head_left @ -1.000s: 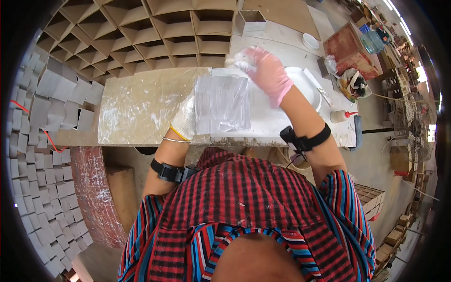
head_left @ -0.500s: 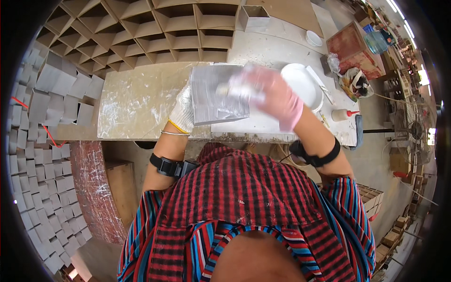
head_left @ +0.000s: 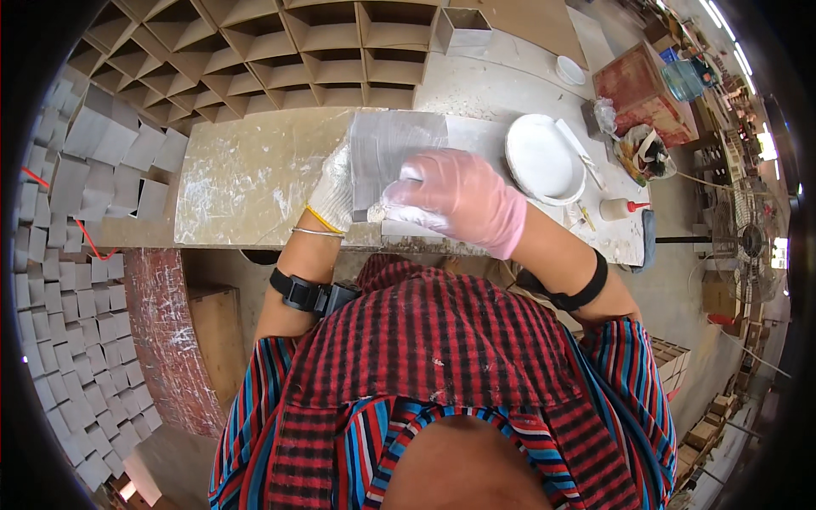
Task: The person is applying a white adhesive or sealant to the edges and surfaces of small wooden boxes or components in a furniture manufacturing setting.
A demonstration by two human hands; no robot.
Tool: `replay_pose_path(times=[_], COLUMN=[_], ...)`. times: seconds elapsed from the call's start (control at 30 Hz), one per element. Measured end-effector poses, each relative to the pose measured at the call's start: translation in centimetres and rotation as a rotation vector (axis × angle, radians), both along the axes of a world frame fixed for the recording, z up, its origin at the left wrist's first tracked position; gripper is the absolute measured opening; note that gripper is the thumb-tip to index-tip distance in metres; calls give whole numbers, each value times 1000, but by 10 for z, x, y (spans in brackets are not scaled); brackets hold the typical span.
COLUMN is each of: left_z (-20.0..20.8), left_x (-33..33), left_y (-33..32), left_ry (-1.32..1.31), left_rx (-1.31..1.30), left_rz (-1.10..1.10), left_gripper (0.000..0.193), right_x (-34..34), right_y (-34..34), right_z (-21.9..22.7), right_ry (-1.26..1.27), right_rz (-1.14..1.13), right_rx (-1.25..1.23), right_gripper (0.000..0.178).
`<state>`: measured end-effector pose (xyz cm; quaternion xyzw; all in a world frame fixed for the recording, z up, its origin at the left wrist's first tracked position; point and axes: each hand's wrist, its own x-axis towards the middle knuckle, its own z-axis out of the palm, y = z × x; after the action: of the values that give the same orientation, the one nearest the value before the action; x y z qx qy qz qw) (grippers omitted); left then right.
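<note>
A grey box [head_left: 395, 140] with white streaks on its upper face is held over the worktable. My left hand [head_left: 337, 191], in a white knit glove with a yellow cuff edge, grips it along its left side; those fingers are mostly hidden. Across the box's near right part lies my right hand [head_left: 459, 200] in a thin pink glove smeared with white. Its fingers are closed round a small whitish wad [head_left: 376, 212], pressed at the box's near edge; whether it is sponge or cloth I cannot make out.
To the right stand a round white tub [head_left: 544, 157] with a flat white strip on its rim, and a squeeze bottle [head_left: 614, 209] with a red tip. A cardboard divider rack [head_left: 323, 47] fills the far left. Many grey boxes [head_left: 93, 127] are stacked at left.
My right hand has swept down and left across the box to its near edge, taking the whitish wad along. My left hand stays at the box's left side.
</note>
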<state>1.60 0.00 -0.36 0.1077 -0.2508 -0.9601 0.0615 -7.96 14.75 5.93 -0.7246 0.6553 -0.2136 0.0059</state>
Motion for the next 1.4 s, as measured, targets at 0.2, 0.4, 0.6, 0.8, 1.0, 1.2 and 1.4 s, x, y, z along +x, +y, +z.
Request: replay_pose_path(times=[0.2, 0.4, 0.6, 0.8, 1.0, 1.2, 1.4], left_z=[-9, -33, -22, -23, -15, -13, -21], left_x=[-2, -6, 1, 6, 7, -2, 1], left_y=[-1, -9, 0, -12, -9, -8, -12], left_ry=[-124, 26, -222, -174, -47, -163, 87], left_rx=[40, -54, -163, -51, 16, -17, 104], left_rz=[29, -47, 1, 48, 29, 30, -68], left_gripper=[36, 35, 34, 36, 39, 37, 36], right_x=[-44, -9, -70, -28, 1, -41, -10], right_y=[-25, -17, -52, -13, 15, 1, 23], right_z=[-9, -19, -11, -2, -6, -11, -7], right_ry=[119, 49, 340, -147, 259, 284, 150], right_rz=[-229, 47, -79, -311, -112, -381, -76], right_rx=[-162, -195, -230, -200, -153, -203, -234], right_gripper=[27, 30, 28, 16, 13, 13, 13])
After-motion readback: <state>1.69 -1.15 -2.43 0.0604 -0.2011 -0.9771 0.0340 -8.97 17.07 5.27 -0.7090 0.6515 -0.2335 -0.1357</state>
